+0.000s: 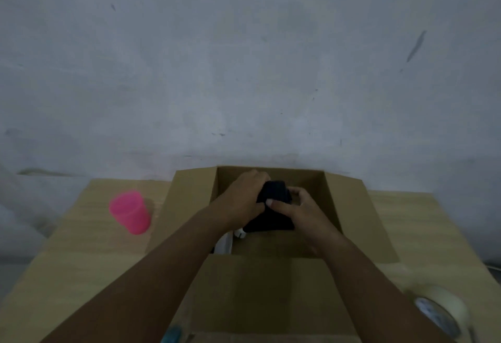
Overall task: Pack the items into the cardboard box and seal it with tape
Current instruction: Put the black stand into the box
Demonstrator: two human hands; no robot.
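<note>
Cardboard box (360, 220) stands open in the middle of the wooden table (81, 247), all its flaps folded outward, the near flap lying toward the person. Both hands are down inside it, holding a black item (273, 190) that looks like folded cloth, though blur hides what it is. The left hand (244, 196) curls over the item's left side; the right hand (298, 209) pinches it from the right, thumb laid across the top and fingers hooked round the far edge. A white object (226, 242) already lies in the box's near left corner, partly hidden under the left forearm.

Packing appears to be partway through. The black item is going in but is not yet let go. A pink cup (130, 215) waits on the table, left of the box and clear of it. The tape roll (442, 313) sits untouched at the near right. The flaps remain to be closed and taped.
</note>
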